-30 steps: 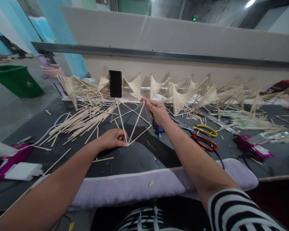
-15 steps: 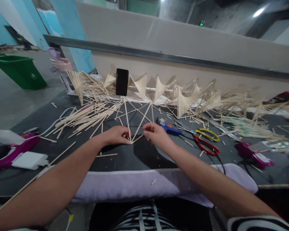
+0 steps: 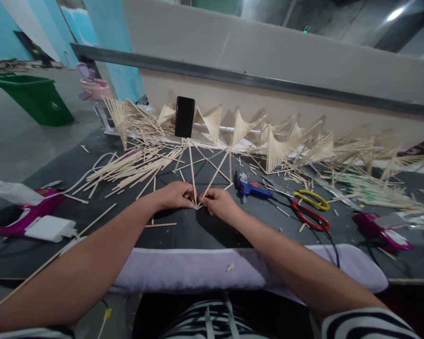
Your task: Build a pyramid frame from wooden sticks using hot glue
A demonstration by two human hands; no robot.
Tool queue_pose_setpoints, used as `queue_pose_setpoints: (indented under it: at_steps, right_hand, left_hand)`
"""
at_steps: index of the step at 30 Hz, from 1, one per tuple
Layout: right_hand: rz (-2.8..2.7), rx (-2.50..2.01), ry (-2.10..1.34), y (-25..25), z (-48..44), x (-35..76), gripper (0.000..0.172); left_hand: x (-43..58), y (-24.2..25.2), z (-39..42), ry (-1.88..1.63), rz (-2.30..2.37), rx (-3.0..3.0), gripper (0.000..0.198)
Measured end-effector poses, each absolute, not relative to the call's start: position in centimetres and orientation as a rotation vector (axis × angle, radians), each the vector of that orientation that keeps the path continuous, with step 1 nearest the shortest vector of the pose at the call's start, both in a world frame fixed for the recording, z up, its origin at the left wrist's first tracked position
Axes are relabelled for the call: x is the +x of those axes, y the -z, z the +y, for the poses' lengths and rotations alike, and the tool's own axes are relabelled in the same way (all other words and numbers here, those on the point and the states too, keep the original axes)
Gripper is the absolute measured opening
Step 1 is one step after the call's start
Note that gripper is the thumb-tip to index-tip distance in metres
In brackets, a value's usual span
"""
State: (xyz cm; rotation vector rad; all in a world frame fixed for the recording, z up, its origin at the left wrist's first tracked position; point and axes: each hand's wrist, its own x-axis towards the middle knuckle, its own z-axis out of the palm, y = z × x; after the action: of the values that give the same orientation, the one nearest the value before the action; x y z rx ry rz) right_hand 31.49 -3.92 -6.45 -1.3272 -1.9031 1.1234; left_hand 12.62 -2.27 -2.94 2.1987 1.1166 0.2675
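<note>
A frame of thin wooden sticks (image 3: 192,170) stands on the dark table (image 3: 134,256), its near corner between my hands. My left hand (image 3: 178,195) pinches the left side of that corner, thumb and fingers closed round the stick ends. From the right, my right hand (image 3: 219,203) is closed on the same corner, fingertips against the sticks. The exact joint is partly hidden by my fingers. Just right of the frame lies a blue glue gun (image 3: 252,189). Beyond it are scissors (image 3: 309,210) with one red and one yellow handle loop.
Loose sticks (image 3: 134,172) lie heaped at the left. Fan-shaped stick models (image 3: 242,127) line the back, near an upright black phone (image 3: 184,117). Magenta devices (image 3: 383,230) sit at both sides. A lilac cushion (image 3: 198,270) covers the front edge; a green bin (image 3: 31,99) stands far left.
My right hand has moved left from beside the frame and closed on its near corner. My left hand keeps its hold. The whole view has shifted slightly.
</note>
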Motion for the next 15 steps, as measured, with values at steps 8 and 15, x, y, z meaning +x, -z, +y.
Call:
queue_pose_setpoints:
  at_steps: [8, 15]
  right_hand:
    - [-1.803, -1.325, -1.173, 6.21, -4.00, 31.31, 0.016]
    - [-1.883, -1.373, -1.117, 5.85, -4.03, 31.35, 0.015]
  left_hand:
    - [12.24, 3.36, -1.83, -0.291, 1.052, 2.231, 0.025]
    - [12.38, 3.18, -1.86, -0.263, 1.010, 2.302, 0.022]
